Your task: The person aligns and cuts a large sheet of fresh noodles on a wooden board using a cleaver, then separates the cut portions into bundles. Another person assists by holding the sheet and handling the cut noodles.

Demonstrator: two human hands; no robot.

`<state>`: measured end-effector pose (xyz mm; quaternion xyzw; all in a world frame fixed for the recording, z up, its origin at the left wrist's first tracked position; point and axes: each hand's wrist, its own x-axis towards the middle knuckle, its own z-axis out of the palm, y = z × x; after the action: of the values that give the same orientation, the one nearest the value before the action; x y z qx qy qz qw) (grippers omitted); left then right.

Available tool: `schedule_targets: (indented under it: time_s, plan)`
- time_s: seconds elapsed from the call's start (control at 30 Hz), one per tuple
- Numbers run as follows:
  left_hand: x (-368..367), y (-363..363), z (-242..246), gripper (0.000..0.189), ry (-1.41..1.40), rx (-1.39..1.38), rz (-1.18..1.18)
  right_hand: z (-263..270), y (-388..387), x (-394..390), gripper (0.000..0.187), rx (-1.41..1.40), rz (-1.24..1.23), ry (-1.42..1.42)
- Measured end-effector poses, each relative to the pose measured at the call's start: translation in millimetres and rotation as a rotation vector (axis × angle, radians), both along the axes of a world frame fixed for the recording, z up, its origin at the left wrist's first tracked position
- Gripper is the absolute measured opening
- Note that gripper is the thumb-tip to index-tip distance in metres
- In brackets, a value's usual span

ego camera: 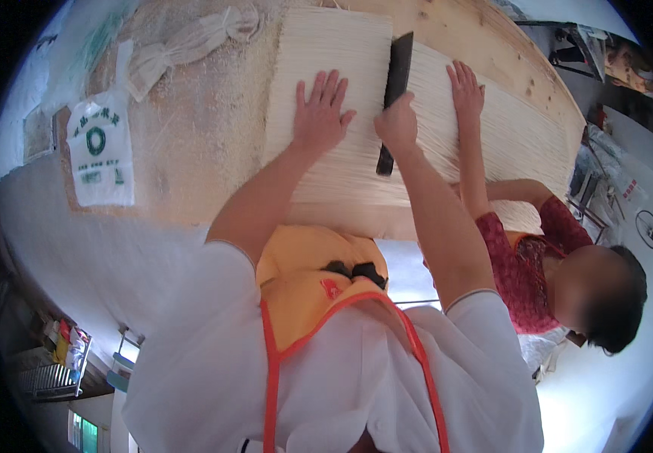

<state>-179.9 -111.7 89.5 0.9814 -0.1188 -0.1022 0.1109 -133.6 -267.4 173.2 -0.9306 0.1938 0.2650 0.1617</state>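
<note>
A wide layer of thin pale strands, which look like dry noodles, covers the middle of the wooden table. My left hand lies flat on it with the fingers spread. To its right, my right hand is closed around a long dark flat blade or bar, which lies lengthwise across the strands. Its lower end shows below my fist; whether it has a handle is hidden. More strands spread out to the right of the blade.
A person in a red patterned top stands close on my right, one hand flat on the strands. At the left of the wooden table are crumbs, a printed white plastic bag and a tied cloth bag.
</note>
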Motion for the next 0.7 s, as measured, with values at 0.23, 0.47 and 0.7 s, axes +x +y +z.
schedule_targets:
  time_s: [0.23, 0.47, 0.7]
  plan:
    - [3.7, 0.7, -5.4, 0.066, -0.068, -0.001, 0.009, 19.2, 5.8, -30.9, 0.047, 0.047, -0.072, -0.009]
    - [2.2, -2.1, -8.0, 0.065, -0.011, 0.070, 0.009, -4.4, -12.1, -54.4, 0.056, 0.050, 0.046, -0.047]
    - [-24.2, 1.0, 6.8, 0.068, -0.062, 0.022, -0.041, -16.6, 0.2, -97.7, 0.048, 0.021, -0.145, -0.064]
